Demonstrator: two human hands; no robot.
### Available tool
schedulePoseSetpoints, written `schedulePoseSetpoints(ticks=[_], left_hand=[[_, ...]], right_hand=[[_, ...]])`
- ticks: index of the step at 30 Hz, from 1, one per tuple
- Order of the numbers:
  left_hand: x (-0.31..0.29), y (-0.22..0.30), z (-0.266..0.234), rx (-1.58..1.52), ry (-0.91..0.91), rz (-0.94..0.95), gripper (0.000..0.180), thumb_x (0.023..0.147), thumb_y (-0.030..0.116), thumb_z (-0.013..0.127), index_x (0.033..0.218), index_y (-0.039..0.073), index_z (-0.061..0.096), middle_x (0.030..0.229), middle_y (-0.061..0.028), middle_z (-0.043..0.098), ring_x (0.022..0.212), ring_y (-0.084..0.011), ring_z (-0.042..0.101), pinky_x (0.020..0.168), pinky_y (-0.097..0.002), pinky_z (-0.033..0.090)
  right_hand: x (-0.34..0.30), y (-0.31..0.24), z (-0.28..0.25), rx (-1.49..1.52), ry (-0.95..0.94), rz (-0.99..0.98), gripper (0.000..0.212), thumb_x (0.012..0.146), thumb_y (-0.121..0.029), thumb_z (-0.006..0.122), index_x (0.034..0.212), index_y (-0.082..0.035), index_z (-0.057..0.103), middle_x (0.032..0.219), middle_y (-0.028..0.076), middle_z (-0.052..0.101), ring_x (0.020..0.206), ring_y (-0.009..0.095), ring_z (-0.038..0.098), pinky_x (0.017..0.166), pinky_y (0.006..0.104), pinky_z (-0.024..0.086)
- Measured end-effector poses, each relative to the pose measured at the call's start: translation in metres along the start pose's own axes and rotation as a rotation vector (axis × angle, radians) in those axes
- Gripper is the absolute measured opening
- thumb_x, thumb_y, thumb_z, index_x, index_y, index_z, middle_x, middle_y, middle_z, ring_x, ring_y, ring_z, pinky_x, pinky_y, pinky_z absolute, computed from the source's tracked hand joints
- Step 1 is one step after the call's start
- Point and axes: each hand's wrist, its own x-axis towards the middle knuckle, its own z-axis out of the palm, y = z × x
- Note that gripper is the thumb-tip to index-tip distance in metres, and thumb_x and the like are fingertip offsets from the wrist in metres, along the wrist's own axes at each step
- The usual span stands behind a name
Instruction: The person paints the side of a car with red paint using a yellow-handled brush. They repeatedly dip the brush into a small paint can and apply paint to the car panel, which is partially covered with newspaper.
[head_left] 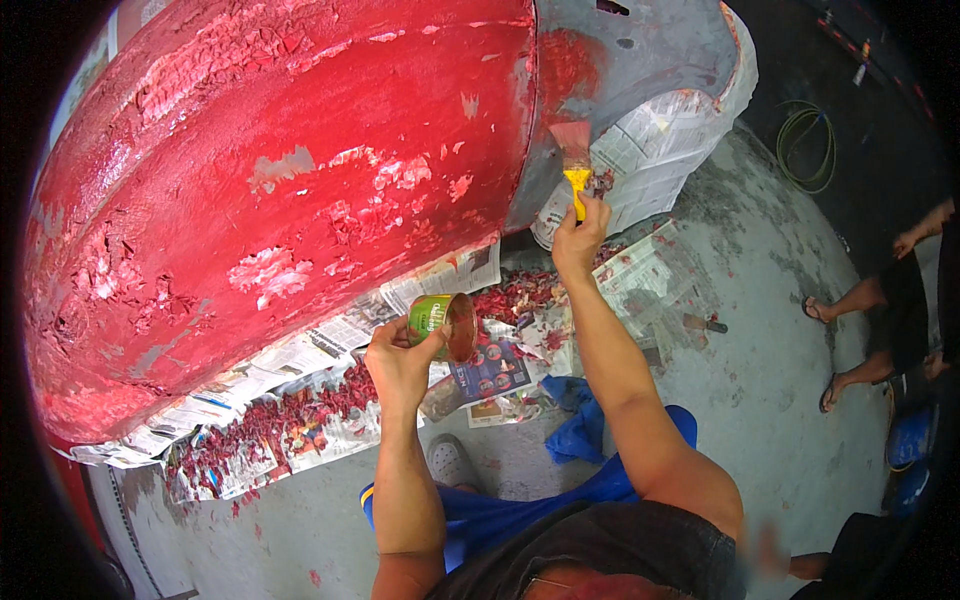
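Note:
My right hand (pixel 582 240) is closed round the yellow handle of a paintbrush (pixel 576 165). Its reddish bristles rest against the grey panel (pixel 640 60), just below a patch of wet red. In my left hand (pixel 400 360) is a green tin can (pixel 432 318), tilted so that its open mouth faces right; a reddish-brown inside shows. Left of both hands spreads a large red car body panel (pixel 380 120), its paint blistered, wrinkled and peeling, with grey bare spots.
Newspaper (pixel 270 375) lines the panel's lower edge and holds heaps of red paint flakes (pixel 320 415). Newspaper also covers the wheel area (pixel 660 150). A scraper (pixel 705 323) and a blue cloth (pixel 575 420) lie on the floor. Another person's legs (pixel 860 300) and a coiled hose (pixel 806 150) are at right.

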Motion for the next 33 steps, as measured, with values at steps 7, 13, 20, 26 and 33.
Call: schedulePoseSetpoints(ticks=[7,13,20,26,33], left_hand=[[-0.001,-0.001,0.0,0.018,0.017,0.032,0.045,0.077,0.017,0.089,0.108,-0.012,0.073,0.078,-0.0058,0.071,0.067,-0.0093,0.061,0.063,-0.0261,0.051],[-0.004,0.003,0.002,0.005,-0.003,0.005,0.046,0.077,0.018,0.09,0.107,-0.012,0.073,0.078,-0.0058,0.071,0.067,-0.0094,0.061,0.062,-0.0259,0.05],[0.003,-0.005,0.001,-0.001,0.065,-0.014,0.048,0.077,0.023,0.09,0.104,-0.013,0.074,0.077,-0.0083,0.072,0.067,-0.0104,0.063,0.063,-0.0271,0.052],[0.011,-0.009,-0.007,-0.271,-0.009,-0.115,0.043,0.083,0.022,0.088,0.105,-0.012,0.073,0.079,-0.0064,0.07,0.065,-0.0092,0.059,0.058,-0.0257,0.047],[0.016,-0.024,-0.007,-0.436,-0.021,-0.175,0.045,0.084,0.022,0.088,0.106,-0.013,0.072,0.083,-0.007,0.07,0.065,-0.0083,0.059,0.057,-0.0219,0.046]], right_hand=[[-0.008,0.008,-0.006,0.006,0.017,0.02,0.029,0.09,0.003,0.066,0.119,0.001,0.062,0.113,0.022,0.056,0.11,0.042,0.057,0.095,0.0484,0.046],[-0.005,0.016,-0.001,-0.021,0.009,0.025,0.029,0.089,0.002,0.068,0.118,0.0,0.063,0.113,0.022,0.058,0.108,0.042,0.059,0.095,0.0471,0.047],[-0.03,0.021,-0.027,0.252,0.029,0.182,0.03,0.094,0.0,0.062,0.124,0.0,0.058,0.103,0.014,0.062,0.093,0.028,0.064,0.085,0.0408,0.052],[-0.032,0.01,-0.065,0.918,-0.328,0.546,0.023,0.103,-0.015,0.049,0.123,-0.005,0.054,0.094,0.007,0.065,0.066,0.008,0.056,0.048,0.0218,0.04],[-0.056,0.007,-0.123,0.821,-0.631,0.507,0.025,0.104,-0.017,0.051,0.123,-0.003,0.055,0.09,0.007,0.066,0.066,0.009,0.056,0.053,0.0239,0.043]])
